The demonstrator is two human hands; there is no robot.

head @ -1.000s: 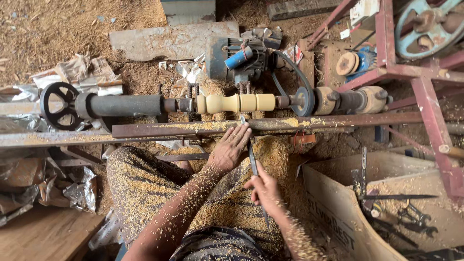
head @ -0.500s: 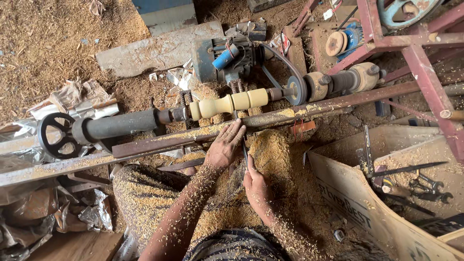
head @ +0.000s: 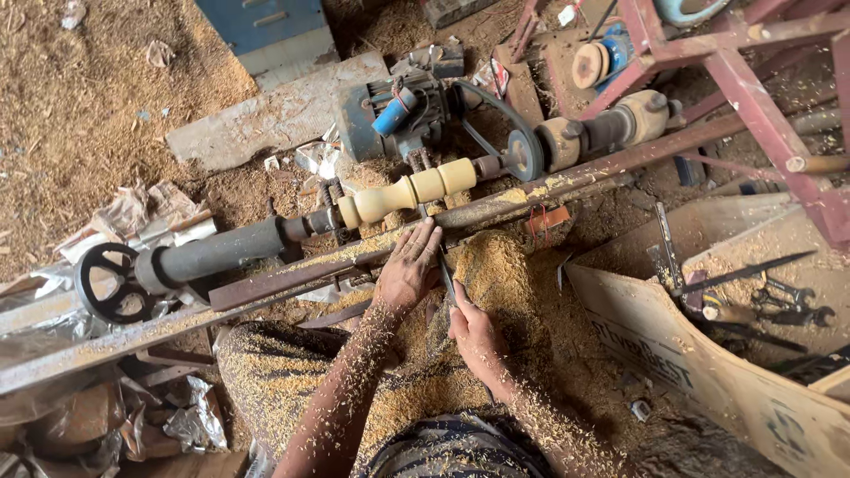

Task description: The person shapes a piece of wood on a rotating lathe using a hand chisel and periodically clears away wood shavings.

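- Right hand point(head: 475, 332): closed round the handle of a chisel point(head: 447, 279), nearest the body.
- Chisel: long axis runs away from the person, tip toward the wooden spindle point(head: 414, 190) (tip hidden under fingers).
- Left hand point(head: 409, 268): flat, fingers extended, pressing on the chisel at the metal rail point(head: 292, 274); grasps nothing.
- Spindle: pale, lying left to right beyond the rail.
- Motor point(head: 390, 115): farthest, partly cut off.

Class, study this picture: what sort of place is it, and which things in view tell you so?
Probably a small woodturning workshop. A pale turned wooden spindle sits on a rusty belt-driven metal lathe, wood shavings are heaped beneath, and the person's right hand holds a metal chisel.
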